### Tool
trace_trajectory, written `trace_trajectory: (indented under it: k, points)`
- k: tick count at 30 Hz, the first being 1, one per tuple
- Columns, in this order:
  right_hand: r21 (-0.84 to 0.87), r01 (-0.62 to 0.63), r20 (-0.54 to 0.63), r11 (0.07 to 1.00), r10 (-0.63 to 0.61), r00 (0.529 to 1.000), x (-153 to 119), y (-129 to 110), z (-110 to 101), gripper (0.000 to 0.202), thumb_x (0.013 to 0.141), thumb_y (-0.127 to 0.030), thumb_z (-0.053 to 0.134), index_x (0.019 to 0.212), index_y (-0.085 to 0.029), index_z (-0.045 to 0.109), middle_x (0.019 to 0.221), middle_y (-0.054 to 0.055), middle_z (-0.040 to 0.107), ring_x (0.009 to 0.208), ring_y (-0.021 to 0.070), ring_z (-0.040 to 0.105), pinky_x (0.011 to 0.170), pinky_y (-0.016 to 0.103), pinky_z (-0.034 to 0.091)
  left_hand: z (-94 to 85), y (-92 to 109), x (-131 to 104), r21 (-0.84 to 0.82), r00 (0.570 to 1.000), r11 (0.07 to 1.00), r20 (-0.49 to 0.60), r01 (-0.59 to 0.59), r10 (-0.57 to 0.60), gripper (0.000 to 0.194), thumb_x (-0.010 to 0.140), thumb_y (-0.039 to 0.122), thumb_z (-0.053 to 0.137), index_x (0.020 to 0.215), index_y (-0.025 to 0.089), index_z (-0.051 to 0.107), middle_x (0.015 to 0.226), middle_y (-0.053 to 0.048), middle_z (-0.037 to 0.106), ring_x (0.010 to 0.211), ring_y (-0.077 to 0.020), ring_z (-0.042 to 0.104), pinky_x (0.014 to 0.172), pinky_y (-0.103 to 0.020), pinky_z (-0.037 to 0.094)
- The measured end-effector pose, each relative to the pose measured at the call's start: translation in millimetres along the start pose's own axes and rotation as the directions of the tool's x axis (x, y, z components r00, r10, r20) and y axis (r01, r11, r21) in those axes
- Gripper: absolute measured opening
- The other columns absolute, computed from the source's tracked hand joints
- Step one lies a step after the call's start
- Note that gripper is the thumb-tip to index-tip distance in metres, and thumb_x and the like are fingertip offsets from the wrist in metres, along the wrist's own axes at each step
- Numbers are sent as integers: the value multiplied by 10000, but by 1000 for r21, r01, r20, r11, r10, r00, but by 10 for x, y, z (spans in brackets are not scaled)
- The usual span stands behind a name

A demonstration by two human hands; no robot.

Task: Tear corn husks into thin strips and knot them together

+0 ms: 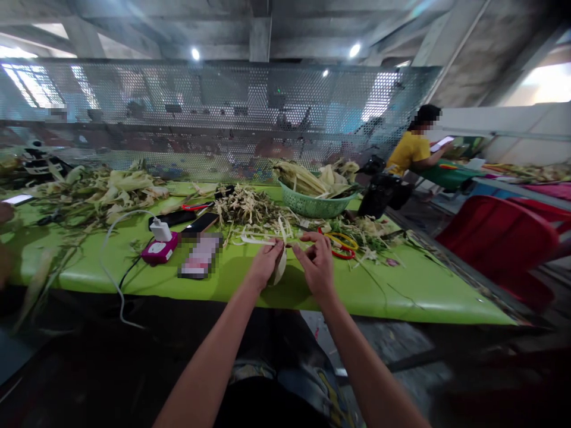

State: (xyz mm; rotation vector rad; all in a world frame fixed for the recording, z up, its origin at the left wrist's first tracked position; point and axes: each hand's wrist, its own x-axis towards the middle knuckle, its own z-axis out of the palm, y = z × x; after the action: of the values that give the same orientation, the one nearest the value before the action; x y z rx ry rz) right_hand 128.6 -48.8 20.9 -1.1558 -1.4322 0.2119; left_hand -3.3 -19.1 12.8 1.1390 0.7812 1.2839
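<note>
My left hand [266, 263] is closed around a pale corn husk [280, 267], just above the front part of the green table. Thin whitish strips stick out past its fingertips, to the left and upward. My right hand [317, 260] is beside it on the right, fingers curled and thumb pointing at the husk. Something small and dark shows by that thumb tip, too small to name. Red- and yellow-handled scissors [343, 242] lie just beyond my right hand. Behind both hands is a heap of knotted husk pieces [245, 208].
A green basket [312, 203] of husks stands at the back. To the left lie phones [201, 255], a magenta power adapter [159, 248] with a white cable, and piled husks [120, 187]. A red chair [499, 232] and a person in yellow [404, 148] are at right.
</note>
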Motion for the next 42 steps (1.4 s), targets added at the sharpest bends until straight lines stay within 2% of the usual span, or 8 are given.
trace_trajectory:
  k: [3, 6, 13, 22, 27, 32, 38, 42]
  points:
    - [-64, 58, 111, 996, -51, 993, -15, -37, 11, 194, 852, -391, 580, 772, -216, 559, 848, 26, 501, 633, 142, 448, 577, 286, 379, -5, -29, 3, -74, 999, 997, 14, 34, -33, 208, 721, 382, 672, 807, 194, 642, 720, 4, 611, 659, -118, 524, 658, -223, 414]
    - [-128, 86, 203, 988, -59, 977, -16, -22, 37, 221, 853, -382, 572, 709, -215, 560, 763, 17, 489, 651, 162, 465, 585, 299, 370, -8, -53, -2, -170, 997, 983, 39, 74, -68, 226, 705, 346, 696, 870, 194, 667, 789, -11, 652, 716, -125, 569, 715, -229, 439]
    - [-102, 94, 213, 990, -71, 974, 0, 0, 38, 161, 855, -292, 545, 718, -211, 560, 782, 26, 523, 743, 184, 507, 670, 309, 400, -17, -16, 7, -216, 989, 968, 96, 127, -108, 268, 647, 326, 763, 848, 158, 710, 790, -38, 679, 712, -125, 571, 697, -235, 455]
    - [-65, 73, 229, 995, -56, 972, 5, 41, 50, 167, 838, -230, 547, 679, -211, 498, 761, 7, 513, 746, 174, 507, 699, 302, 393, -61, -7, 45, -279, 984, 944, 18, 175, -177, 203, 553, 241, 772, 704, 135, 689, 574, 8, 581, 500, -65, 463, 508, -192, 381]
    - [-14, 42, 205, 999, -39, 978, 5, 29, 54, 148, 806, -215, 554, 664, -207, 514, 828, 28, 563, 813, 190, 539, 755, 323, 408, -98, -80, 87, -281, 986, 946, 13, 161, -164, 178, 568, 236, 739, 694, 128, 672, 515, 20, 538, 484, -65, 459, 500, -191, 363]
    - [31, 14, 162, 999, -19, 987, 3, 65, 61, 174, 797, -237, 563, 633, -205, 513, 831, 30, 580, 817, 191, 547, 750, 324, 410, -93, -61, 62, -312, 988, 941, -39, 128, -147, 219, 556, 223, 746, 731, 123, 661, 575, 17, 562, 514, -70, 479, 535, -206, 400]
    - [33, -1, 161, 999, -4, 987, 21, 71, 37, 171, 820, -315, 576, 687, -209, 562, 723, 18, 562, 686, 179, 516, 646, 302, 400, -75, 26, 8, -297, 964, 917, 97, 265, -247, 309, 586, 228, 749, 857, 175, 609, 654, 29, 596, 532, -81, 530, 521, -200, 406]
    - [74, 2, 179, 997, -15, 984, 11, 51, 43, 167, 796, -345, 624, 706, -206, 603, 798, 39, 619, 754, 199, 560, 687, 315, 423, -68, 33, 2, -302, 977, 929, 84, 213, -196, 290, 623, 310, 764, 803, 168, 586, 666, 30, 593, 536, -66, 525, 529, -187, 408]
